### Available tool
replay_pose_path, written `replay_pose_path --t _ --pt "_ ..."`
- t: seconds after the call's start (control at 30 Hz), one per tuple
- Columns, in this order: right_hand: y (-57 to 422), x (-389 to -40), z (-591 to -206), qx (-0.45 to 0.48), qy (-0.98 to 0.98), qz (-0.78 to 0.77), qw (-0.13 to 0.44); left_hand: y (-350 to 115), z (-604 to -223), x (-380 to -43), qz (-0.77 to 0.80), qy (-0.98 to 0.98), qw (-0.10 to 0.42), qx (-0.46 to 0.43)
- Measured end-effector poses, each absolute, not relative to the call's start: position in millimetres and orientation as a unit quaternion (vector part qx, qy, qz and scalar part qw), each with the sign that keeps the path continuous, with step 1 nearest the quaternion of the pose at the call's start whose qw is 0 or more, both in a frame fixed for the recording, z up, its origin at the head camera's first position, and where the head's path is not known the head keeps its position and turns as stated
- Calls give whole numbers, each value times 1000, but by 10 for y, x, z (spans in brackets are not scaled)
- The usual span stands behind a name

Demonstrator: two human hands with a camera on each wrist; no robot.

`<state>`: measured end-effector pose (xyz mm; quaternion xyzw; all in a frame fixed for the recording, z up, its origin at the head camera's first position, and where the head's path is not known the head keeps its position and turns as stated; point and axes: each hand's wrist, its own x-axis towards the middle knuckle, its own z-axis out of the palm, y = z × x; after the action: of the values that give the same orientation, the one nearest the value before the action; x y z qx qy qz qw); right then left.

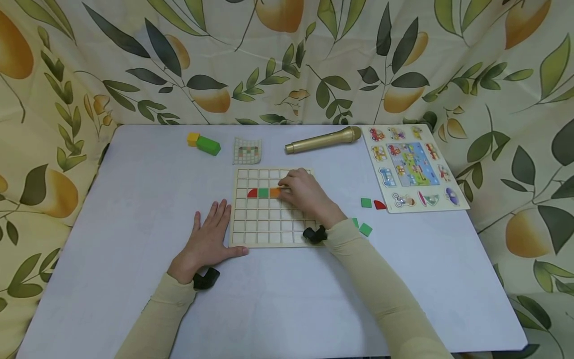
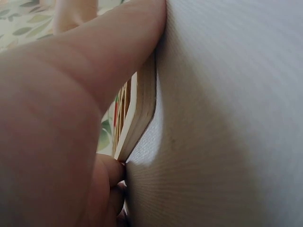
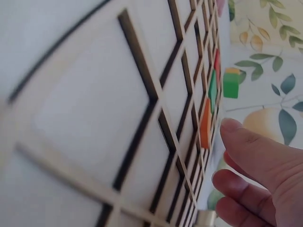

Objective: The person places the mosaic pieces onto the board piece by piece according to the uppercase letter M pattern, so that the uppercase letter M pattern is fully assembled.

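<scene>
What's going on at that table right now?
A person is working at a square-gridded board on a white table. Their right hand is over it, close to an orange tile in line with a green square tile and a red tile; whether it holds anything is unclear. Their left hand lies spread at the board's near left corner. Loose green tiles and a red quarter-round tile lie to the right, and a patterned card just beyond the board.

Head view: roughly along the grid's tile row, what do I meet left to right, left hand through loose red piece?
Left hand, red tile, green tile, orange tile, right hand, loose green square, loose red piece.
</scene>
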<state>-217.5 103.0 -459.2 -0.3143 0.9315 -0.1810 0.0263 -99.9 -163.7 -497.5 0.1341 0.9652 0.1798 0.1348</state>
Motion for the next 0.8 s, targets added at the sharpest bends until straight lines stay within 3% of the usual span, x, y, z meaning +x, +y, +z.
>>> replay_pose_path --t 0.47,0.8 --pt "1484 -2138 -4478 -251 948 -190 50 -1641 -4972 -994 189 964 128 135" --pt "1873 -2122 -4503 -226 955 -191 33 -1643 -4969 -994 188 964 126 139"
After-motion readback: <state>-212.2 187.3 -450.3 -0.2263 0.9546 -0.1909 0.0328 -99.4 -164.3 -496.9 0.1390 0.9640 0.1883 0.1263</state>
